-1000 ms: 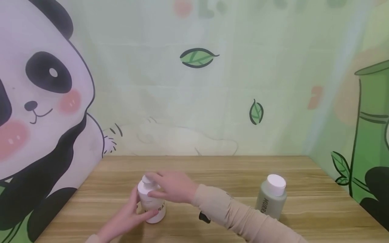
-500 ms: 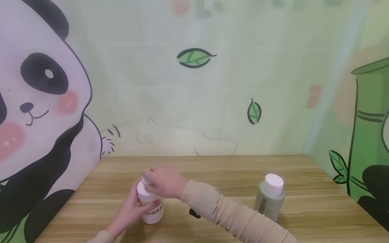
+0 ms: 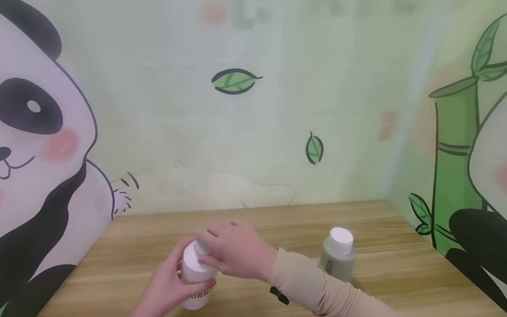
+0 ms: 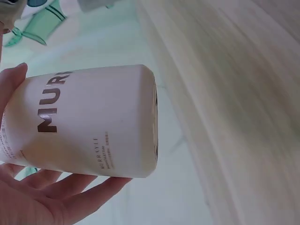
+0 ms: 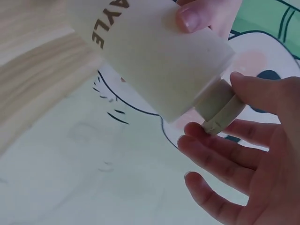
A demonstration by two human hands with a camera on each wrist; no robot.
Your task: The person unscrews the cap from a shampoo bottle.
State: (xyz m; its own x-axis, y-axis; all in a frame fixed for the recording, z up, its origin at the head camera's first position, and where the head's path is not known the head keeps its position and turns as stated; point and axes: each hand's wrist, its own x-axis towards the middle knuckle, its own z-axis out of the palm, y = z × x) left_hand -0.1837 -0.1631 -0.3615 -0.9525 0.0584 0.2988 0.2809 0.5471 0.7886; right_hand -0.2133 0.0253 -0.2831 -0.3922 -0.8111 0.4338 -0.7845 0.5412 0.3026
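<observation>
A white bottle (image 3: 198, 270) with brown lettering and a narrow neck stands at centre left in the head view. My left hand (image 3: 168, 284) grips its body, the thumb across the front. In the left wrist view, the left fingers (image 4: 89, 199) spread along the bottle's side (image 4: 93, 122). My right hand (image 3: 239, 251) holds the cap at the top, covering most of it. In the right wrist view, the thumb lies against one side of the small ridged cap (image 5: 225, 115) and curled fingers (image 5: 220, 150) touch the other. Its little finger stays off the cap.
A grey-green bottle (image 3: 338, 257) with a white cap stands right of the hands, partly behind the right sleeve (image 3: 305, 273). A black strap piece (image 3: 279, 295) hangs under that sleeve. Wood-grain table (image 3: 380, 246) lies below; a printed panda backdrop (image 3: 257, 145) rises behind.
The head view has swung right, so the backdrop shifts left. My right hand's fingers have shifted and curled round the cap, while the left keeps its grip on the bottle.
</observation>
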